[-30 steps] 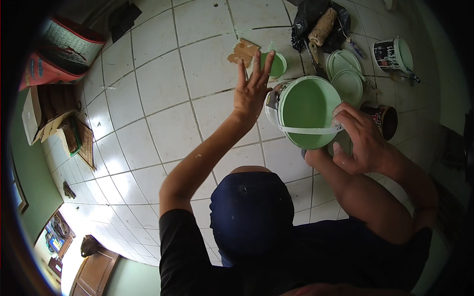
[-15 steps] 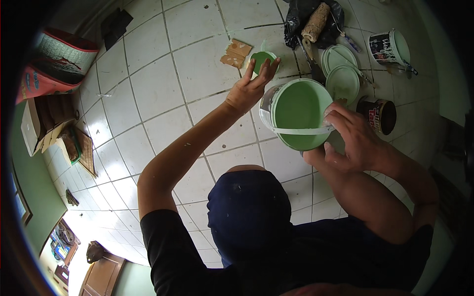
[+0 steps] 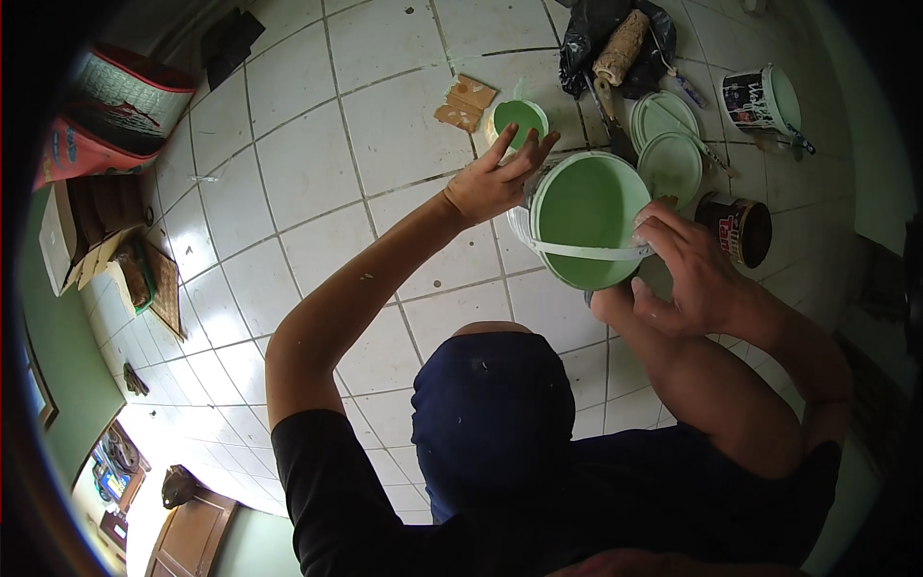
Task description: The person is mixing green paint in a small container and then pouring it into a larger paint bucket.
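Note:
A white paint bucket [image 3: 591, 216], coated pale green inside, tilts with its mouth toward me. On its right side my right hand [image 3: 678, 264] is closed, gripping the rim by the end of the white carrying handle [image 3: 591, 254]. My left hand [image 3: 495, 183] is at the bucket's left, fingers stretched and apart, holding nothing. Whether its fingertips touch the bucket's wall cannot be told. Just beyond those fingers a small tub [image 3: 519, 117] of green paint stands on the floor. My bent knee [image 3: 702, 385] is under the right arm.
Torn brown cardboard [image 3: 465, 103] lies beside the tub. Farther right are a paint roller [image 3: 620, 48] on a black plastic bag, green-smeared lids [image 3: 670, 163], a dark can [image 3: 735, 229] and another white pail [image 3: 760, 99] with a brush. Boxes [image 3: 87, 240] stand far left on the tiled floor [image 3: 298, 183].
My left hand has drawn back a little from the small tub toward the bucket, uncovering more of the tub. My right hand keeps its hold on the bucket.

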`<state>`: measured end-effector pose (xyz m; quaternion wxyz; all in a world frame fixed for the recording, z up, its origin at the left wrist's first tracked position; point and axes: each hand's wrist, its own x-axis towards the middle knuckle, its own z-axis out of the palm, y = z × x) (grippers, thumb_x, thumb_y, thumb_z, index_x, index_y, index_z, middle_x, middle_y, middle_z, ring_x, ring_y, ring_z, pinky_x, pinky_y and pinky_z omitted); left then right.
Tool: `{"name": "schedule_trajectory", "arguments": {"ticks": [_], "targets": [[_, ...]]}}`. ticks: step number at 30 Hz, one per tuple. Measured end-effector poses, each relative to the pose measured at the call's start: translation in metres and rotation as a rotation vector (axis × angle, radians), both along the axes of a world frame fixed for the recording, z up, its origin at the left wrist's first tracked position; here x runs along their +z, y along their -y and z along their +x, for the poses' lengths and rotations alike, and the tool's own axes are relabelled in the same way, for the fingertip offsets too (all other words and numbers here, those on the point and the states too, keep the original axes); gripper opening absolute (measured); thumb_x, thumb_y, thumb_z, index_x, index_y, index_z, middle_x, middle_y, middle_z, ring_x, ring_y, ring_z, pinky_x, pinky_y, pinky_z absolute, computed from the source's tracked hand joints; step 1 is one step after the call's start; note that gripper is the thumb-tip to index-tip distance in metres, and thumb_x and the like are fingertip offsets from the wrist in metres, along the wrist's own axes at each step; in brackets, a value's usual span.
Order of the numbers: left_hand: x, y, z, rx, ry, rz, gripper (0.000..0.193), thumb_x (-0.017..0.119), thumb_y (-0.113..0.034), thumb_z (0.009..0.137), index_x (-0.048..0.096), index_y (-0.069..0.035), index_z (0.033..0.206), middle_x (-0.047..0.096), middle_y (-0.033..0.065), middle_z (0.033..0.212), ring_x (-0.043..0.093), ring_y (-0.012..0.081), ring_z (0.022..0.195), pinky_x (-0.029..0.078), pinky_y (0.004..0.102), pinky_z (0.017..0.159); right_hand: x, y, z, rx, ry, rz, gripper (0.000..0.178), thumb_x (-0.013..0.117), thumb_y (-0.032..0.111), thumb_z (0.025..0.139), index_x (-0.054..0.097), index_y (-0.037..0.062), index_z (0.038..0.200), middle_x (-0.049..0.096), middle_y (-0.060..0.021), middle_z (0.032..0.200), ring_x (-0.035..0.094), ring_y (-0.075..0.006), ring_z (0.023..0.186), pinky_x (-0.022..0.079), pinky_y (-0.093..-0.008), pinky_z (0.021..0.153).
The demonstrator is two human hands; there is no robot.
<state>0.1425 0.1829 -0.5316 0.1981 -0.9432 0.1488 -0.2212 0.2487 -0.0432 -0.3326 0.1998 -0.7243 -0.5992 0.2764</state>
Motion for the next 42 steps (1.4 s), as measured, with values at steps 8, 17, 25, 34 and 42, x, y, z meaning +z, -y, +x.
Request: {"name": "schedule_trajectory", "arguments": {"ticks": [8,17,25,34,42], "targets": [[-0.042,-0.013,-0.043,0.179,-0.019,-0.597,0.053,0.072,-0.023,0.081,0.054,-0.005,0.128,0.051,0.0104,0.134,0.047,0.0247,0.125,0.034,0.0507,0.109,0.0,0.005,-0.001,-0.005,0.009,0.051,0.041,0.065,0.021,0.071,0.05,-0.0085,0.095,0.049,-0.02,0.093,0.054,-0.0353,0.079,0.047,-0.0442,0.069],[-0.083,0.018,0.003,0.538,-0.043,-1.206,0.122,0.092,-0.042,0.056,0.021,0.0,0.147,0.046,0.0136,0.142,0.045,0.0283,0.13,0.014,0.0576,0.111,0.018,0.006,0.002,-0.069,-0.022,-0.043,0.04,0.065,0.015,0.071,0.05,-0.0075,0.1,0.051,-0.0206,0.096,0.056,-0.0362,0.08,0.047,-0.0419,0.07],[-0.095,0.022,0.031,0.587,0.011,-1.359,0.121,0.092,-0.045,0.054,0.024,-0.003,0.145,0.047,0.0122,0.142,0.046,0.0263,0.131,0.015,0.0567,0.108,0.045,0.013,0.01,-0.245,0.002,0.015,0.032,0.058,0.009,0.075,0.05,-0.0056,0.103,0.051,-0.0154,0.095,0.044,-0.0203,0.068,0.04,-0.0329,0.061],[-0.102,0.027,0.019,0.598,0.091,-1.437,0.114,0.092,-0.03,0.054,0.026,-0.002,0.143,0.051,0.0116,0.134,0.047,0.0262,0.127,0.018,0.0529,0.106,0.033,-0.003,0.03,-0.377,-0.086,0.086,0.022,0.05,0.006,0.084,0.05,-0.0055,0.102,0.051,-0.0146,0.09,0.047,-0.0207,0.072,0.04,-0.0345,0.064],[-0.082,0.029,-0.026,0.658,0.175,-1.411,0.114,0.091,-0.025,0.058,0.019,-0.002,0.144,0.047,0.017,0.131,0.045,0.033,0.127,0.031,0.0483,0.108,0.009,-0.042,0.047,-0.327,0.106,0.074,0.015,0.044,0.01,0.094,0.05,-0.0031,0.089,0.051,-0.0164,0.084,0.053,-0.032,0.074,0.043,-0.0409,0.069]]}}
